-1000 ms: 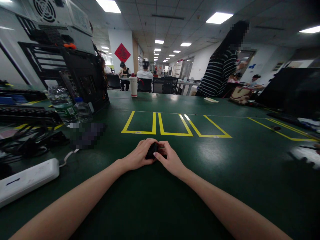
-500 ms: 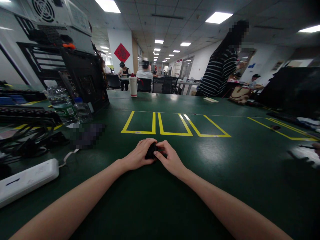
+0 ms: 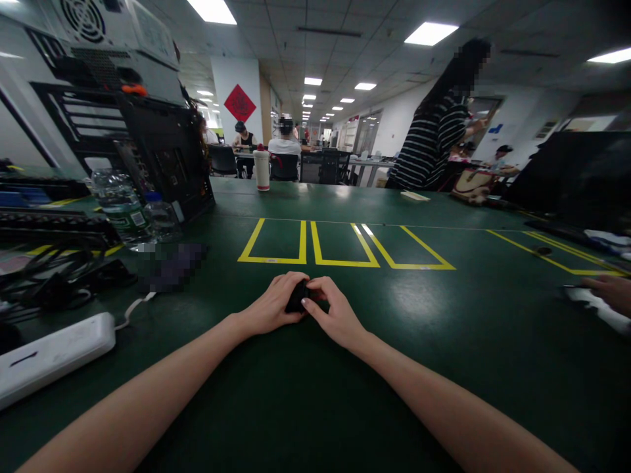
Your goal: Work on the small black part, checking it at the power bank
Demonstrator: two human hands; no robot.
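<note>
A small black object (image 3: 297,297), mostly covered by fingers, sits between my hands just above or on the green table (image 3: 315,381); its kind cannot be made out. My left hand (image 3: 276,303) is closed around its left side, fingers over the top and thumb low in front. From the right, my right hand (image 3: 332,309) pinches its edge with thumb and fingertips. Both forearms reach in from the bottom corners. Just beyond my hands, yellow tape outlines (image 3: 345,265) mark the tabletop.
To the left are a white power strip (image 3: 59,355), tangled black cables (image 3: 54,282), a water bottle (image 3: 118,203) and an opened computer case (image 3: 167,157). A cup (image 3: 261,169) stands at the far edge. Another person's hand (image 3: 611,292) is at the right edge, holding something white.
My hands and the black object stay almost in place. The other person's hand at the right has come further into view with the white thing.
</note>
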